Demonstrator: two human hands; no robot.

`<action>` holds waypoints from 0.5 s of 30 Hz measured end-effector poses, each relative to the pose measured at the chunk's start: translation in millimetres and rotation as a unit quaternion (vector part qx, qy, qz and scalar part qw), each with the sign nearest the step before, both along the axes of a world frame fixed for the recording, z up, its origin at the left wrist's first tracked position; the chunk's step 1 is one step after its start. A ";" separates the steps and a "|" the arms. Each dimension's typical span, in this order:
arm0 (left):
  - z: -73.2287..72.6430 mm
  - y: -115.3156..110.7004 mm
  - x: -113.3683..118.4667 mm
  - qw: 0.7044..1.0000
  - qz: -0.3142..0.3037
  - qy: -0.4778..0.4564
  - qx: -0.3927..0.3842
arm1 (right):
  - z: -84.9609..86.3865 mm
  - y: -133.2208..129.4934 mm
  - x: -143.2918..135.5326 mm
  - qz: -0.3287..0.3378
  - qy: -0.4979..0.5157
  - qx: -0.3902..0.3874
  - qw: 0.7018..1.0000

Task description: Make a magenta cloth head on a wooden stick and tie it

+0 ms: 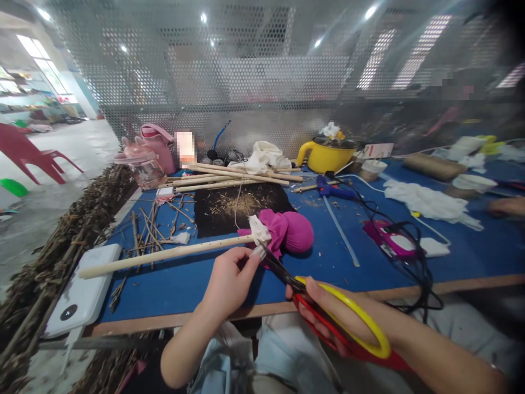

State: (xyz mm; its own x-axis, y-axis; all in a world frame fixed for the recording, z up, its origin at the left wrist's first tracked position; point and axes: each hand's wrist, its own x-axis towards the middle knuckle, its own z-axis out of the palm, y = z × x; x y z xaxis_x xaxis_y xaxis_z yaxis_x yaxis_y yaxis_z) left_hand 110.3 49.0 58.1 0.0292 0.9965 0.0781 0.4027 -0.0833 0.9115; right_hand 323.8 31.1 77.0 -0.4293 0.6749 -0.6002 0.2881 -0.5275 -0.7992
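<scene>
My right hand [324, 312] grips a pair of scissors [287, 276] with one yellow and one red handle. The dark blades point up and left, with their tips by my left fingertips. My left hand [232, 273] is closed in a pinch on a small white piece [259, 251], whose material I cannot make out. Just beyond it lies a pale wooden stick [172, 253] with small dark marks along it. White cloth [259, 229] wraps the stick's right end, against a round magenta cloth bundle [298, 232].
Behind lie several wooden sticks [229, 178] and a black cloth [209, 210] with shavings. A blue glue gun [334, 189], a yellow pot [332, 156] and tangled black cables [422, 268] are to the right. A white power bank [82, 290] sits at the left edge. Another person's hand [506, 207] shows far right.
</scene>
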 end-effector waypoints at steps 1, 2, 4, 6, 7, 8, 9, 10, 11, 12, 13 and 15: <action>-0.6 -0.3 0.3 1.000 -0.007 0.004 0.027 | 4.8 3.4 -0.9 0.016 -0.002 -0.001 1.000; -1.4 -0.5 0.5 0.998 -0.010 0.009 0.055 | 8.6 6.3 -1.3 0.033 -0.004 0.007 0.999; -3.0 -0.4 0.7 0.994 -0.003 0.029 0.101 | 13.6 10.8 -1.4 0.063 -0.002 0.029 0.998; -4.4 -0.3 0.2 0.992 0.010 0.055 0.116 | 16.9 13.6 -1.1 0.075 -0.006 0.035 0.997; -4.8 -0.4 -0.2 0.990 0.013 0.069 0.119 | 18.4 14.6 -1.1 0.075 -0.006 0.033 0.997; -5.2 -0.6 -0.4 0.989 0.013 0.081 0.123 | 20.3 15.5 -1.4 0.074 -0.006 0.031 0.997; -5.4 -0.9 -0.6 0.987 0.010 0.091 0.129 | 22.3 16.6 -1.8 0.076 -0.008 0.032 0.997; -5.5 -1.4 -0.6 0.986 0.005 0.099 0.137 | 24.7 17.9 -2.4 0.077 -0.014 0.035 0.996; -5.6 -2.0 -0.5 0.984 0.000 0.108 0.144 | 27.1 19.5 -3.1 0.080 -0.023 0.034 0.996; -5.7 -2.6 -0.2 0.982 -0.005 0.118 0.150 | 29.6 21.3 -3.8 0.084 -0.035 0.033 0.995; -5.8 -3.3 0.1 0.980 -0.009 0.127 0.154 | 31.8 23.3 -4.1 0.090 -0.048 0.033 0.994; -5.9 -4.8 0.6 0.977 -0.012 0.143 0.158 | 35.4 27.2 -3.6 0.106 -0.072 0.051 0.990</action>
